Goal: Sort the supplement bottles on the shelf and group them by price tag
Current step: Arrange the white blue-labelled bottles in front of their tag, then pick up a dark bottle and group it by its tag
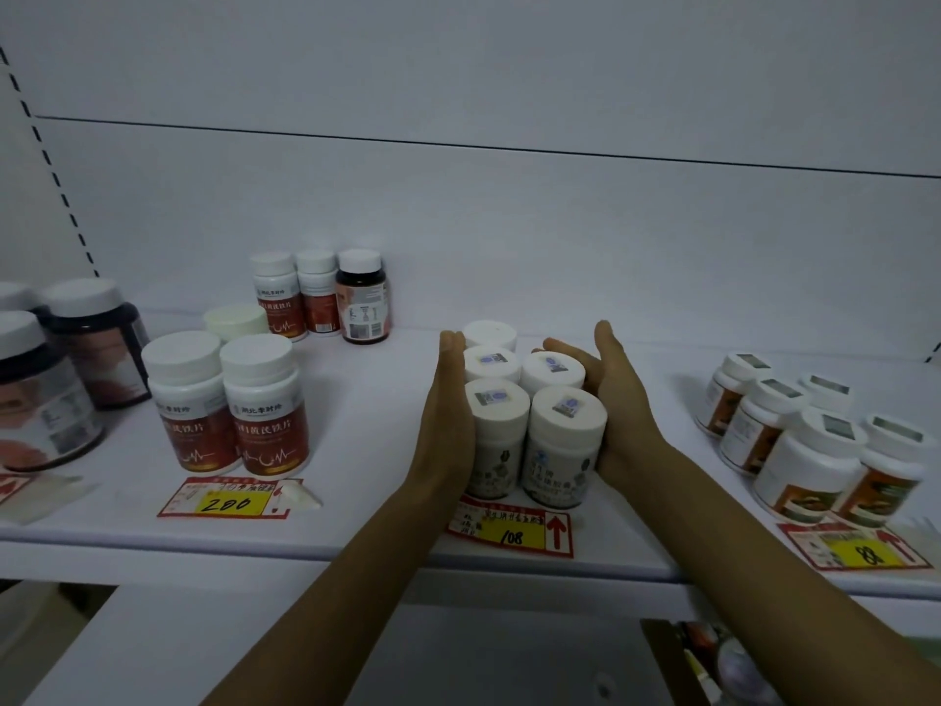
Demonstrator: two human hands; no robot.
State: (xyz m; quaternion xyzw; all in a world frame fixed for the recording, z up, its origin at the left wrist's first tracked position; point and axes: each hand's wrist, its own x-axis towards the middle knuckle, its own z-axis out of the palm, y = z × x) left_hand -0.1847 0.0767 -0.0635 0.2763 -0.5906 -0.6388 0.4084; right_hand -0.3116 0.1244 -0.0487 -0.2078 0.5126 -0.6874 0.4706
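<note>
Five white bottles (565, 415) stand upright in a tight cluster on the shelf (366, 450), just behind the 108 price tag (509, 527). Two are in front, two behind them and one at the very back. The left hand (448, 405) lies flat against the cluster's left side, fingers straight and together, grasping nothing. The right hand (611, 400) presses the cluster's right side, fingers released and slightly cupped along the bottles, thumb raised, not curled round any of them.

Left of the 108 price tag, red-labelled bottles (265, 405) stand behind a 200 price tag (229, 499), and dark jars (56, 400) sit further left. Behind and left of the 108 price tag, three small bottles (318, 298) stand against the back wall. To its right, orange-labelled bottles (809, 461) are grouped behind an 88 price tag (860, 550)
</note>
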